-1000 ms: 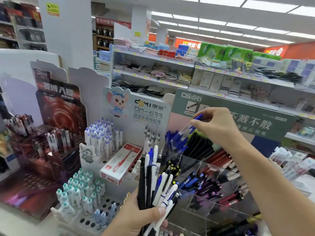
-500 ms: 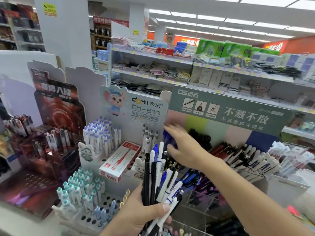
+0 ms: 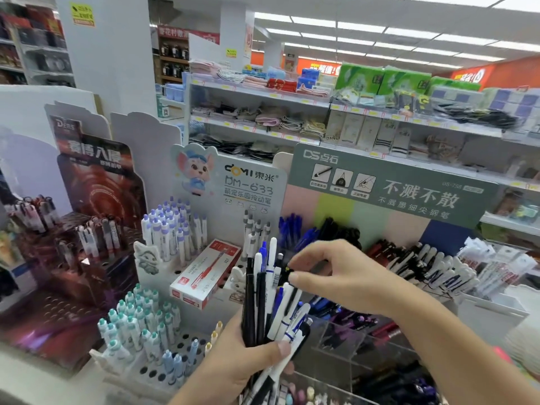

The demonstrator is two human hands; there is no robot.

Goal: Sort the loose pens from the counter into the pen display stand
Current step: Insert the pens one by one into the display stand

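Left hand (image 3: 233,361) grips upright pens (image 3: 263,293); right hand (image 3: 336,276) apparently pinches one.

Open air above the clear acrylic bins (image 3: 344,343) at lower right — free to reach down. Blocked behind by the green header card (image 3: 391,188). Crowded to the left by the red pen box (image 3: 204,273) and upright white pens (image 3: 172,229) — no gap between. Packed black pens (image 3: 339,232) under the card.
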